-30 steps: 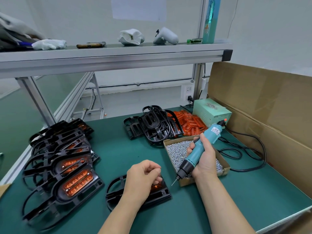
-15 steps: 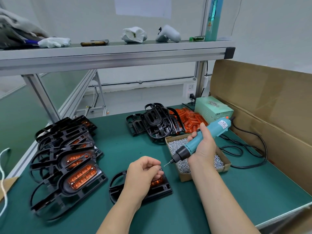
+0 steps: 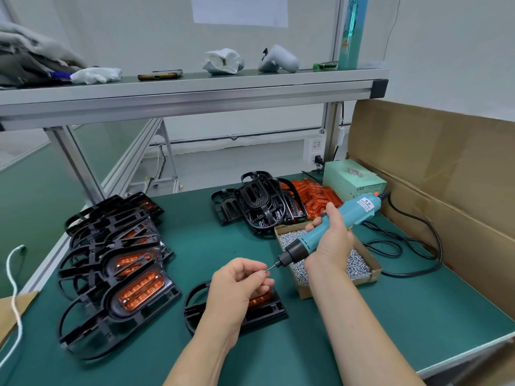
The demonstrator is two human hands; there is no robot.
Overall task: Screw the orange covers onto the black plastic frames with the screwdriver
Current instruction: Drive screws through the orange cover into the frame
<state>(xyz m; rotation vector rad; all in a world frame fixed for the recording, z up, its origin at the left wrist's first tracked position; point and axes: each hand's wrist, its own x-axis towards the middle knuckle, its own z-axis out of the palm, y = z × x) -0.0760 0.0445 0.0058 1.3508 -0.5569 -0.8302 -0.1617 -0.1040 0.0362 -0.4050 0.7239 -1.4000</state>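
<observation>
Right hand (image 3: pixel 331 240) was wrapped around the teal screwdriver (image 3: pixel 359 208), fingers clamped on the body. The tool was tilted and held off the bench (image 3: pixel 418 316), with the bit pointing down-left towards the left hand (image 3: pixel 237 285). Left hand's fingers were curled, thumb and forefinger pinching a small silvery piece (image 3: pixel 262 271) right at the bit tip. Too small to tell whether it touched the bit.

Below the left hand, a black frame (image 3: pixel 267 313) lay flat near the front edge, mid-bench. An orange cover (image 3: pixel 260 299) sat in it, mostly hidden by the hand.

An open cardboard box of screws (image 3: pixel 359 266) sat just right of that frame, under the right hand.

At the left edge was a stack of frames (image 3: pixel 125 274) with orange covers fitted. At the back edge was a pile of bare black frames (image 3: pixel 259 207), with loose orange covers (image 3: pixel 315 196) heaped just beside it to the right.

A green power unit (image 3: pixel 354 176) sat in the back right corner, red lamp lit. The black cable (image 3: pixel 418 246) ran from the screwdriver's rear end and lay in loops along the right edge. A cardboard sheet (image 3: pixel 446 176) stood along that edge.
</observation>
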